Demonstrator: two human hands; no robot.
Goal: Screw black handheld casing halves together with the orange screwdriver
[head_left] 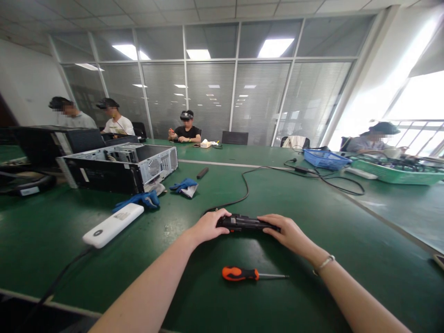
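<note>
My left hand (212, 224) and my right hand (285, 231) grip opposite ends of a long black corded device (243, 223) low over the green table. Its exact kind is unclear; a small orange spot shows on its near side. From its left end a black cable (247, 185) curves away across the table. Thumbs lie on the near side and fingers over the top, partly hiding both ends. Nearer to me lies an orange and black screwdriver (240, 274), its metal shaft pointing right, touched by neither hand.
On the green table (194, 296), a white power strip (114, 225), blue gloves (185, 185) and an opened computer case (104, 171) lie to the left. A dark bar (202, 173) is beyond. Blue (326, 159) and green (398, 172) baskets stand right. Several people sit around the table.
</note>
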